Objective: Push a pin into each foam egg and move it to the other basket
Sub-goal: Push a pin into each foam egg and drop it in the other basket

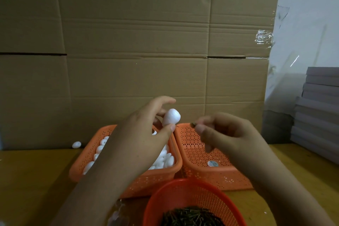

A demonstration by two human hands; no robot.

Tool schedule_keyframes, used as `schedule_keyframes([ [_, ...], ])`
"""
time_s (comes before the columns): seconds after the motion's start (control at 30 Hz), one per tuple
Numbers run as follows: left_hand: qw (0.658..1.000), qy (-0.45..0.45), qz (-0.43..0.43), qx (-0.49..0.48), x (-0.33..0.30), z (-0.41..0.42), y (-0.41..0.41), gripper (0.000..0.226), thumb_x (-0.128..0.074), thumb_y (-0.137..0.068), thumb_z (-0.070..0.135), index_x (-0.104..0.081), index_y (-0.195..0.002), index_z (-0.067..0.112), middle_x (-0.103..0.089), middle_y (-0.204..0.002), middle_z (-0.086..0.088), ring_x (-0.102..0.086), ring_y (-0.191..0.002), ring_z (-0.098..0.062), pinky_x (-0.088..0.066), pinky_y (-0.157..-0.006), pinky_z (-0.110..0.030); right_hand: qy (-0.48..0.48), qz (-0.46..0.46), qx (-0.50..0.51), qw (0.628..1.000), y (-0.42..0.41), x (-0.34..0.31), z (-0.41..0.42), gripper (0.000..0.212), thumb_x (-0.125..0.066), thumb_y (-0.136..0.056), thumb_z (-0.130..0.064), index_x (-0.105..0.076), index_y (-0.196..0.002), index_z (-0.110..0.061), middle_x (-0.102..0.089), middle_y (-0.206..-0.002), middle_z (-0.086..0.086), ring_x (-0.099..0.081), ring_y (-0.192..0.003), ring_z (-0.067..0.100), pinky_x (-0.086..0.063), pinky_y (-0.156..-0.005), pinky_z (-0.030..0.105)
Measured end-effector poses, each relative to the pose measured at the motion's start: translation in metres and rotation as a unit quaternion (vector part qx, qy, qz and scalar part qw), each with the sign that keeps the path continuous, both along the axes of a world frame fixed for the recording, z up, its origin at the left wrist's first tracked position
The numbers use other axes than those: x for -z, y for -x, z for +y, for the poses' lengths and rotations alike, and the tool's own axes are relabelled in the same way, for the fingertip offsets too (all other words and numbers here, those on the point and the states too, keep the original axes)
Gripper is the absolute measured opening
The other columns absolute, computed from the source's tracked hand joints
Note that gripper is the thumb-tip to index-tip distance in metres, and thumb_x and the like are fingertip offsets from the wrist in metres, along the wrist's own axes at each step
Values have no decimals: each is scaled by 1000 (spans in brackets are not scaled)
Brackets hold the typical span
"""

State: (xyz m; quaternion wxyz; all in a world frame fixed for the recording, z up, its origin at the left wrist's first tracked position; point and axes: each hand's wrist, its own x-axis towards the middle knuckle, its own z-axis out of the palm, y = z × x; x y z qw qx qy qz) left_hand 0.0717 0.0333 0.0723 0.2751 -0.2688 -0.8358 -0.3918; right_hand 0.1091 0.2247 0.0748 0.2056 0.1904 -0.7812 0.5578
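My left hand (146, 126) holds a white foam egg (171, 116) between thumb and fingers, raised above the baskets. My right hand (218, 132) pinches a thin dark pin (192, 124) whose tip points left toward the egg, a short gap away. Below the left hand, the left orange basket (88, 154) holds several white foam eggs (165, 159). The right orange basket (220, 174) beside it shows only its perforated floor and a round sticker. A round red basket (192, 194) at the front holds a heap of dark pins (190, 216).
One loose foam egg (76, 144) lies on the wooden table (33, 180) by the cardboard wall (137, 42). A stack of grey boards (319, 112) stands at the right. Some crumpled clear plastic (117, 213) lies at the front left of the pin basket.
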Motion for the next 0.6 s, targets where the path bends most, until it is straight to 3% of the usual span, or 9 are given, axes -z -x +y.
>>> schedule_keyframes([
  [0.1, 1000, -15, 0, 4, -1, -1, 0, 30, -65, -84, 30, -51, -102, 49, -59, -102, 35, -57, -95, 11, -49, -77, -24, 61, -3, 1, 998, -4, -3, -4, 24, -63, -70, -39, -72, -83, -22, -64, -60, -1, -63, -57, 11, -54, -60, 21],
  [0.3, 999, -34, -18, 35, -4, -1, -5, 25, -64, -80, 31, -62, -99, 48, -65, -99, 26, -62, -90, 2, -49, -77, -22, 104, -19, 9, 994, 1, 2, -7, 9, -61, -87, -16, -70, -87, -14, -72, -72, 4, -68, -67, 10, -56, -68, 24],
  [0.43, 995, -49, -50, 74, -7, 1, -8, 18, -69, -83, 31, -67, -96, 44, -67, -99, 21, -63, -90, 0, -50, -80, -25, 138, -5, -11, 990, 0, 3, -13, 10, -59, -89, -12, -69, -92, -11, -75, -84, 1, -72, -79, 10, -56, -73, 20],
  [0.6, 982, -98, -93, 130, -10, 5, -11, 16, -66, -80, 42, -70, -94, 36, -71, -91, 21, -67, -87, 0, -50, -82, -25, 140, -7, -27, 990, -1, 4, -17, 10, -60, -88, -10, -70, -89, -9, -75, -79, 7, -72, -77, 14, -54, -69, 17],
])
